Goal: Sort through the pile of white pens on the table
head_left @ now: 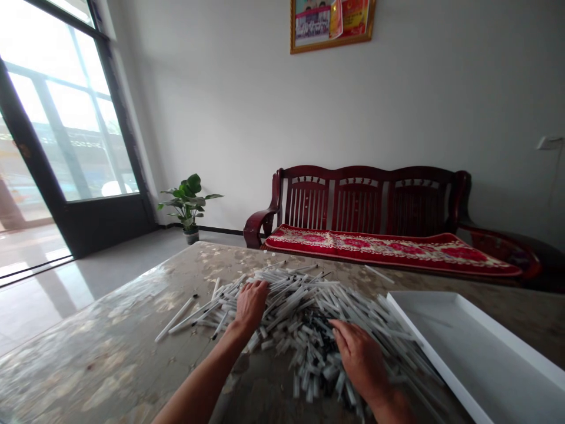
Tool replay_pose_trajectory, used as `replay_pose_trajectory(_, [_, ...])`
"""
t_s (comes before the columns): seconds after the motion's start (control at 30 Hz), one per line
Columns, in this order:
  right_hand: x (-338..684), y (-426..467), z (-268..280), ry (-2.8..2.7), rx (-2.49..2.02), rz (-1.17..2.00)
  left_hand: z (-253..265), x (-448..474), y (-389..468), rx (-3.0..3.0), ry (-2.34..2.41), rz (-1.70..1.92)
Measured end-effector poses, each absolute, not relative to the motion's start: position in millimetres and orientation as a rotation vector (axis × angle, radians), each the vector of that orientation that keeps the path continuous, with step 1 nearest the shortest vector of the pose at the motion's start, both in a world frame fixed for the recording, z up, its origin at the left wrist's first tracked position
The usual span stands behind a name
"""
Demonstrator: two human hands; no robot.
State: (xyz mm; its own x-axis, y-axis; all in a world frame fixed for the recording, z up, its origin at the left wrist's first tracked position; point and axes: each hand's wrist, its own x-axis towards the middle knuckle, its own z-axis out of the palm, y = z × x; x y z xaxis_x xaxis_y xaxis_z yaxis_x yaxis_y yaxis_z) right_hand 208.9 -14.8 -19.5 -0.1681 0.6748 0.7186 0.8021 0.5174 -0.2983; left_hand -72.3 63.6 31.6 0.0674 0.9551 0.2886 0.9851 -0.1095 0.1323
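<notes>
A spread-out heap of pen parts (304, 288), mostly long whitish tubes with some dark tips, lies on the table. My left hand (252, 303) rests on the heap's left side, its fingers bent down among the tubes, so whatever they hold is hidden. On the near right side, my right hand (359, 356) has its fingers stretched towards short clear caps (313, 353) and small dark pieces (325, 330); it is slightly blurred, and I see nothing held in it. A few loose tubes (174, 318) lie apart, left of the heap.
A shallow white tray (477, 347) stands on the table to the right, against the heap's edge. The table (110, 330) wears a patterned, shiny cover. Behind it are a dark red wooden bench (357, 200) with a red floral mat, a potted plant (189, 203) and a glass door (75, 118).
</notes>
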Motion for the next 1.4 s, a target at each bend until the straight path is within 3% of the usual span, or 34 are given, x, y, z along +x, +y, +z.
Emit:
replay_pose_trajectory(0.2, [212,-20,-9,-1.743,-1.335,-0.008,20,-22,14,-2.337,-1.658,-0.821])
replay_pose_trajectory(0.43, [211,-20,-4,-1.645,-1.505,0.128,-1,15,-18,-2.452,-1.181,-0.958])
replay_pose_trajectory(0.9, [212,-16,-4,-1.675,-1.473,0.157,-11,13,-8,-2.47,-1.211,-0.957])
replay_pose_trajectory(1.23, [213,-18,-1,-1.595,-1.27,0.535,-6,9,-12,-2.501,-1.276,-0.959])
replay_pose_trajectory(1.4, [212,-20,1,-1.574,-1.385,0.533,-5,8,-11,-2.482,-1.297,-0.964])
